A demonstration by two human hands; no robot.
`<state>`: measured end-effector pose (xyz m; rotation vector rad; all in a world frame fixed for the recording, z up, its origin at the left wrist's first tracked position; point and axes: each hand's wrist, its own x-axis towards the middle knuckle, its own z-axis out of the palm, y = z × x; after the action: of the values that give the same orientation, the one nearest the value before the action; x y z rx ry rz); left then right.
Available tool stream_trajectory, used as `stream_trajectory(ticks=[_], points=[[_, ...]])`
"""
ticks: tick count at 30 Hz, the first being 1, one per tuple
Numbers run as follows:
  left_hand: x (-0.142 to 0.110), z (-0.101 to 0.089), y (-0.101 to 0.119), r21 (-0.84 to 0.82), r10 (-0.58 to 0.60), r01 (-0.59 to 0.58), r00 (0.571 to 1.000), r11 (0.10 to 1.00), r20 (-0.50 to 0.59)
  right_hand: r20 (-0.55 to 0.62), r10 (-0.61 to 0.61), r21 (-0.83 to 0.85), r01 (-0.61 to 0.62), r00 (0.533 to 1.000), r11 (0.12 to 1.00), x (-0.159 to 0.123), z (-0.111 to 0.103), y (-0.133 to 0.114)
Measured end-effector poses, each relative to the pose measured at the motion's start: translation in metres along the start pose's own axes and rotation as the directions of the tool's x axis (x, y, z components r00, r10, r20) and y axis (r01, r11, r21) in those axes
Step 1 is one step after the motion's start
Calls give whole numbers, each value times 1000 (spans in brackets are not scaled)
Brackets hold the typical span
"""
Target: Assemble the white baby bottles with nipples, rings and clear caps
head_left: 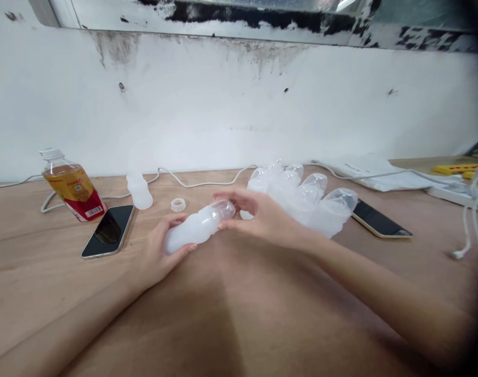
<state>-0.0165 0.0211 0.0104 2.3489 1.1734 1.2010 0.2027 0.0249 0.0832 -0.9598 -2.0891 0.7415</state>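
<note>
My left hand [164, 246] is wrapped round the lower body of a frosted white baby bottle [193, 229], which lies slantwise above the table. A clear dome cap [224, 210] covers the bottle's right end. At that end my right hand [258, 212] has its thumb and fingers curved about the cap. A small white ring [178, 204] lies on the table just beyond the left hand. Farther back stands an uncapped frosted bottle [140, 191]. Several similar bottles with clear caps [301, 199] are grouped behind the right hand, partly hidden by it.
On the left are a drink bottle [74, 188] with a yellow and red label and a phone [108, 231]. Another phone [380, 220] lies at the right. White cables [207, 185] run along the wall, near a white plastic bag [376, 173] and a power strip [454, 197].
</note>
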Motion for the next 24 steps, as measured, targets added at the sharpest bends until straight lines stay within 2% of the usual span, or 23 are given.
stream_trajectory(ticks=[2, 4, 6, 8, 11, 14, 17, 21, 24], points=[[1, 4, 0, -88, 19, -20, 1000, 996, -21, -11, 12, -266, -14, 1000, 964, 2, -18, -23], [2, 6, 0, -112, 46, -49, 999, 992, -29, -40, 10, -509, -29, 999, 860, 0, -33, -36], [1, 6, 1, -82, 55, -57, 998, 995, -24, -66, 9, -677, -52, 998, 734, -3, -44, -37], [1, 5, 3, -49, 78, -78, 997, 996, -4, -107, 9, -772, -89, 994, 630, -5, -50, -26], [0, 4, 4, -20, 101, -101, 994, 995, 27, -153, -2, -834, -128, 988, 536, -7, -55, -7], [0, 4, 4, -13, 96, -95, 995, 995, 35, -179, -25, -859, -144, 983, 491, -6, -59, 3], [1, 4, 4, -18, 97, -96, 995, 995, 33, -211, -16, -859, -177, 977, 481, -4, -61, 3], [1, 4, 4, -21, 102, -102, 995, 995, 20, -226, 65, -857, -230, 972, 462, -4, -61, 2], [1, 4, 3, -21, 106, -105, 994, 994, 14, -191, 23, -864, -179, 981, 470, -4, -62, 5]])
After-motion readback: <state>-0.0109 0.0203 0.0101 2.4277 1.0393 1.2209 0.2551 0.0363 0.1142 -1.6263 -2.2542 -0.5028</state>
